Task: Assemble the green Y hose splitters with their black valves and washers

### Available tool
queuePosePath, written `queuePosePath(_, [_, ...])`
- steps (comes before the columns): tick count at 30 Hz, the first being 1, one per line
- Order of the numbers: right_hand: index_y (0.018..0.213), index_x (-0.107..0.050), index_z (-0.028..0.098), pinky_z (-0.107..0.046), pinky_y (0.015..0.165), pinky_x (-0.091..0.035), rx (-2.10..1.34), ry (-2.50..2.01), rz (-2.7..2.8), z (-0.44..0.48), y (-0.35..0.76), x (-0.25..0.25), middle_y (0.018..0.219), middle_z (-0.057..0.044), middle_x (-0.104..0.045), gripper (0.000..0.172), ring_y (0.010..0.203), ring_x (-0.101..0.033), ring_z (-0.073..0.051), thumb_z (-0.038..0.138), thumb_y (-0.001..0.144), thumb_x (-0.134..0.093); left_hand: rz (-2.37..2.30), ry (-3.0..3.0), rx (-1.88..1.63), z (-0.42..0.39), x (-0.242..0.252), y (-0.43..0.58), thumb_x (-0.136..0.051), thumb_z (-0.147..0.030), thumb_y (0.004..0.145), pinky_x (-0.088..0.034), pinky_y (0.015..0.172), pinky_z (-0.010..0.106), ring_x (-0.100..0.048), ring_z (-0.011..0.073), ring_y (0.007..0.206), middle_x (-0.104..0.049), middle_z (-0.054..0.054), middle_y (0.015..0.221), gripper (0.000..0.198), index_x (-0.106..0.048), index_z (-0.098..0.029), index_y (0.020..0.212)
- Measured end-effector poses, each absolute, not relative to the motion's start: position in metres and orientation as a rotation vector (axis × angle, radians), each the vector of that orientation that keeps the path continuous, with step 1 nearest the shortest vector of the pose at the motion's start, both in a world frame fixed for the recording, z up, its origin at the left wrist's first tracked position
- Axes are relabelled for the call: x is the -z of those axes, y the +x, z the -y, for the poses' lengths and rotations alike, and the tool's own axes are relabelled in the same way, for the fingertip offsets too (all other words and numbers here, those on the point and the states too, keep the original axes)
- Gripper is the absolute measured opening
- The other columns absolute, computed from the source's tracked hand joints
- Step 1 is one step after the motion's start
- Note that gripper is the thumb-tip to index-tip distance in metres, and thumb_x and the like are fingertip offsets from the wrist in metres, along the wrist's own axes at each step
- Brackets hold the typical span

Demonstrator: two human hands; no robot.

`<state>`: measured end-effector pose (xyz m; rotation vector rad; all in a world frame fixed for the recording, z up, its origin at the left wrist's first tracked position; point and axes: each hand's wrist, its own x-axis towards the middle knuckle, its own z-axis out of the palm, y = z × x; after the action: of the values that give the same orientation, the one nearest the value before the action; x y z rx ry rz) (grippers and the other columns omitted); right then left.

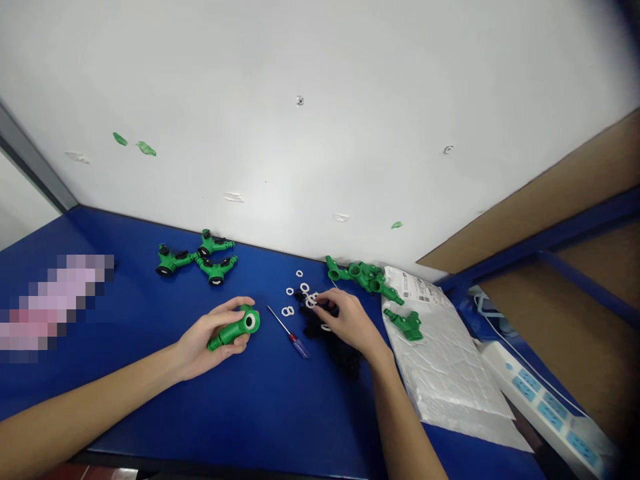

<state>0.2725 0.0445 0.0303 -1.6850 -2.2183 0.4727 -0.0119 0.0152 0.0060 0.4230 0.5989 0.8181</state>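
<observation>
My left hand [213,333] is wrapped round a green plastic pipe fitting [235,328], its white-ringed open end facing right. My right hand [347,319] rests over a pile of small black parts [313,325], its fingertips pinched together at a small black piece beside several white rings [299,290]. What exactly sits between those fingertips is too small to name. A thin screwdriver with a blue-and-red handle [294,337] lies on the blue table [260,400] between my two hands.
Three assembled green fittings [197,258] lie at the back left by the white wall. More green fittings [363,275] lie at the back right, one [406,323] on a white padded bag [445,360]. A white power strip [543,403] runs along the right edge.
</observation>
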Motion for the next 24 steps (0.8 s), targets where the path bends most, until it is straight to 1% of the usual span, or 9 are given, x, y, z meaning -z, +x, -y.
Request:
queuePosePath(4, [0.082,-0.068,0.017,-0.03,0.069,-0.045,-0.447,-1.806,2.107,-0.041,0.293,-0.044,0.079,-0.005,-0.067,0.017,0.071,-0.06,-0.018,0.029,0.086,-0.056,-0.606,0.419,-0.82,-0.016,-0.007,-0.012,-0.065,-0.015,0.081,-0.035,0.045,0.021,-0.052,0.0094,0.049,-0.063,0.004,0.081,0.02,-0.062,-0.017,0.101])
queuePosePath(7, [0.074,-0.066,0.018,-0.027,0.058,-0.041,-0.648,-1.881,2.166,-0.025,0.301,-0.052,0.066,-0.001,-0.064,0.019,0.061,-0.057,-0.017,0.035,0.083,-0.061,-0.607,0.424,-0.821,-0.016,-0.008,-0.012,-0.066,-0.016,0.081,-0.036,0.045,0.021,-0.052,0.0093,0.05,-0.063,0.005,0.082,0.02,-0.062,-0.017,0.1])
queuePosePath(9, [0.08,-0.067,0.02,-0.026,0.056,-0.039,-0.744,-1.983,2.217,-0.011,0.299,-0.052,0.069,-0.001,-0.064,0.016,0.064,-0.058,-0.017,0.035,0.078,-0.068,-0.612,0.431,-0.816,-0.017,-0.007,-0.013,-0.066,-0.016,0.081,-0.036,0.045,0.021,-0.052,0.0094,0.05,-0.064,0.005,0.083,0.02,-0.062,-0.017,0.1])
queuePosePath(11, [0.088,-0.069,0.022,-0.027,0.058,-0.039,-0.682,-2.111,2.25,0.003,0.296,-0.047,0.077,-0.002,-0.066,0.018,0.07,-0.06,-0.02,0.03,0.072,-0.074,-0.619,0.432,-0.817,-0.017,-0.006,-0.013,-0.067,-0.016,0.081,-0.037,0.045,0.021,-0.052,0.0092,0.05,-0.064,0.005,0.084,0.02,-0.062,-0.017,0.101])
queuePosePath(13, [0.088,-0.071,0.021,-0.029,0.061,-0.04,-0.612,-2.142,2.271,0.012,0.293,-0.043,0.081,-0.003,-0.067,0.015,0.073,-0.061,-0.021,0.022,0.073,-0.074,-0.623,0.434,-0.819,-0.018,-0.005,-0.013,-0.067,-0.015,0.081,-0.036,0.045,0.021,-0.052,0.0092,0.05,-0.064,0.005,0.084,0.021,-0.061,-0.017,0.102])
queuePosePath(15, [0.089,-0.073,0.02,-0.03,0.064,-0.043,-0.631,-2.017,2.243,0.016,0.293,-0.041,0.082,-0.005,-0.068,0.011,0.072,-0.061,-0.02,0.02,0.079,-0.069,-0.625,0.441,-0.816,-0.017,-0.004,-0.012,-0.067,-0.016,0.081,-0.035,0.045,0.021,-0.052,0.0092,0.05,-0.064,0.005,0.084,0.022,-0.061,-0.017,0.102])
queuePosePath(19, [0.102,-0.073,0.02,-0.03,0.066,-0.05,-0.884,-1.598,1.882,0.012,0.278,-0.045,0.079,-0.004,-0.07,0.026,0.07,-0.063,-0.018,0.035,0.081,-0.071,-0.636,0.464,-0.792,-0.015,-0.005,-0.01,-0.069,-0.017,0.08,-0.035,0.045,0.021,-0.051,0.0087,0.049,-0.063,0.003,0.08,0.022,-0.062,-0.018,0.1])
queuePosePath(22, [0.095,-0.075,0.019,-0.029,0.065,-0.053,-1.114,-1.272,1.722,0.005,0.242,-0.045,0.078,-0.004,-0.07,0.026,0.068,-0.064,-0.017,0.038,0.078,-0.074,-0.648,0.499,-0.776,-0.011,-0.007,-0.008,-0.07,-0.019,0.08,-0.034,0.046,0.021,-0.051,0.0082,0.049,-0.063,0.002,0.077,0.022,-0.061,-0.019,0.1])
queuePosePath(24, [0.094,-0.077,0.019,-0.027,0.061,-0.051,-1.186,-1.103,1.749,-0.001,0.215,-0.041,0.086,-0.005,-0.068,0.023,0.066,-0.061,-0.014,0.036,0.079,-0.074,-0.657,0.515,-0.773,-0.01,-0.007,-0.007,-0.071,-0.02,0.079,-0.034,0.048,0.02,-0.052,0.0083,0.049,-0.063,0.001,0.075,0.024,-0.061,-0.019,0.101])
